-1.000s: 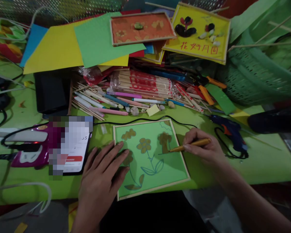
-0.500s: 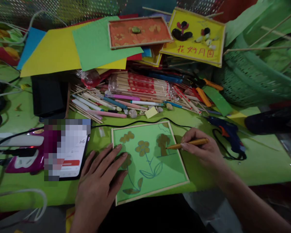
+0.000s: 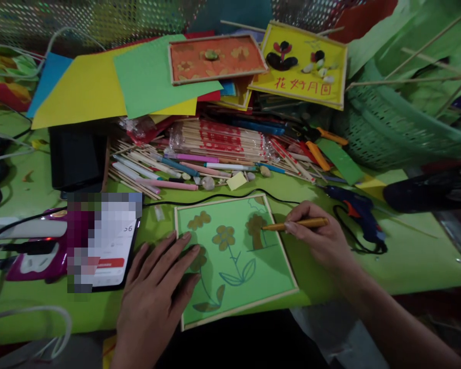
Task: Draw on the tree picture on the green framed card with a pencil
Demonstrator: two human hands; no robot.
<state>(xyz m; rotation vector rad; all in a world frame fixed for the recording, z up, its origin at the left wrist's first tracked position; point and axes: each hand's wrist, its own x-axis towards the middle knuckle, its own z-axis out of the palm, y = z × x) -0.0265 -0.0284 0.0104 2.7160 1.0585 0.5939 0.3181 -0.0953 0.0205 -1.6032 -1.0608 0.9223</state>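
Evidently drawing is in hand: the right hand [image 3: 322, 238] pinches a slim yellow-brown pen [image 3: 301, 224] between closed fingers. Just ahead of the grip, its tip touches the brown tree [image 3: 255, 231] on the green wood-framed paper panel [image 3: 271, 269]. Across from the grip, the left hand [image 3: 157, 287] lies flat and open on the panel's left edge, holding nothing. Behind the grip lies a blue glue gun [image 3: 355, 209]. Any further line, I judge, calls for a steady panel.

Left hand [image 3: 155, 297] lies flat, fingers [image 3: 176, 254] spread; right hand [image 3: 318, 238] pinched (thumb against forefinger).
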